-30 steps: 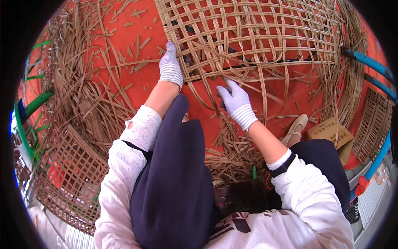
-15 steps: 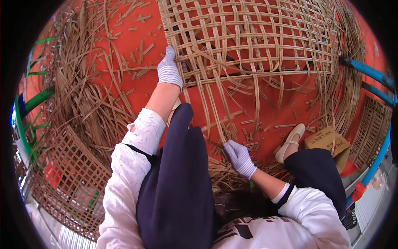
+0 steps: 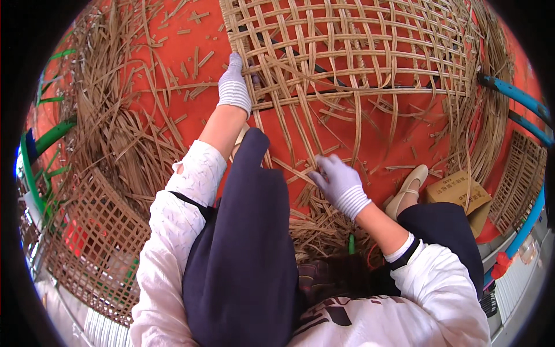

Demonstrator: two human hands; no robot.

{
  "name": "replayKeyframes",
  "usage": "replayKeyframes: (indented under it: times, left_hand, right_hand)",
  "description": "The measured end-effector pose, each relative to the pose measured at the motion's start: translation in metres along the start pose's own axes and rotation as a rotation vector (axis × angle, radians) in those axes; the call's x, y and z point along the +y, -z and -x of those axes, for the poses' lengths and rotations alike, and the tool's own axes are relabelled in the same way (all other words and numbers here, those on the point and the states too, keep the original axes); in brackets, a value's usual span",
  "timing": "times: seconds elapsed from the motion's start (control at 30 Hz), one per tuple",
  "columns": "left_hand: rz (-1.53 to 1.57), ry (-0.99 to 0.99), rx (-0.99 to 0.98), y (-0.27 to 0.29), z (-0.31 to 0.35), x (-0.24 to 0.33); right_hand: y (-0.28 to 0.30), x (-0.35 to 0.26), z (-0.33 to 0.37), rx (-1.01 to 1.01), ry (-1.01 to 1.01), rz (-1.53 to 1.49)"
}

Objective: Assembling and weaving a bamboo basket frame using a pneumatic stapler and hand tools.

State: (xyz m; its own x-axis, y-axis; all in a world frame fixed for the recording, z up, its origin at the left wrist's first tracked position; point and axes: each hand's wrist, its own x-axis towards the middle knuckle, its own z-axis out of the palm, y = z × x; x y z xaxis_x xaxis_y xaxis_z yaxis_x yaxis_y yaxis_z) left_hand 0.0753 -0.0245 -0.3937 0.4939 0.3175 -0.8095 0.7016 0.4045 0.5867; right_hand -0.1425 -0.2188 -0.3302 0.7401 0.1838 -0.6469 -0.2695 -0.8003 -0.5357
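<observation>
A large open-weave panel (image 3: 329, 49) of tan cane strips lies across the upper middle, with loose strips hanging from its near edge. At its left edge is my left hand (image 3: 234, 87), in a grey glove with a striped cuff, closed round the border; its fingers are partly hidden behind the weave. My right hand (image 3: 342, 184), in a matching glove, is below the panel at the lower end of a hanging cane strip (image 3: 306, 124). Its thumb and fingers are apart, close to the strip's tip; whether they touch it is hard to make out.
Long cane bundles (image 3: 107, 110) lie at the left, others (image 3: 491, 110) at the right. Cut offcuts (image 3: 199, 61) litter the red floor covering. A cardboard box (image 3: 459, 194) sits near my shoe. Blue tubes (image 3: 514, 98) at the right and woven panels (image 3: 95, 231) border the space.
My right hand has moved up along the hanging strip toward the panel, and its fingers have spread. My left hand and the panel's near edge have shifted slightly upward.
</observation>
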Motion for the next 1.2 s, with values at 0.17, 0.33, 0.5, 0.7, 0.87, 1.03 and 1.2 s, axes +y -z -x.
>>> replayKeyframes:
  times: [0.17,0.33,0.5,0.7,0.87,1.03,1.2]
  left_hand:
    - [-0.023,-0.050,-0.037,0.011,-0.010,-0.008]
    - [-0.043,-0.014,-0.030,0.005,-0.014,-0.008]
    - [0.021,-0.028,0.015,0.006,-0.020,-0.012]
    - [0.065,-0.102,0.068,-0.003,-0.016,-0.013]
    - [0.037,-0.113,0.075,0.003,-0.023,-0.011]
    - [0.058,-0.089,0.069,-0.003,-0.018,-0.009]
    - [-0.052,-0.098,0.107,0.001,-0.016,-0.007]
  right_hand:
    - [-0.005,-0.029,-0.054,0.358,0.091,-0.256]
    - [0.037,-0.038,-0.104,-0.099,-0.236,-1.078]
    - [0.026,-0.030,-0.101,-0.094,-0.225,-1.091]
    - [0.013,-0.034,-0.081,0.304,-0.005,-0.663]
    - [0.014,-0.051,-0.063,0.331,0.035,-0.614]
    - [0.001,-0.054,-0.054,0.327,-0.012,-0.686]
    - [-0.009,-0.041,-0.061,0.329,0.000,-0.706]
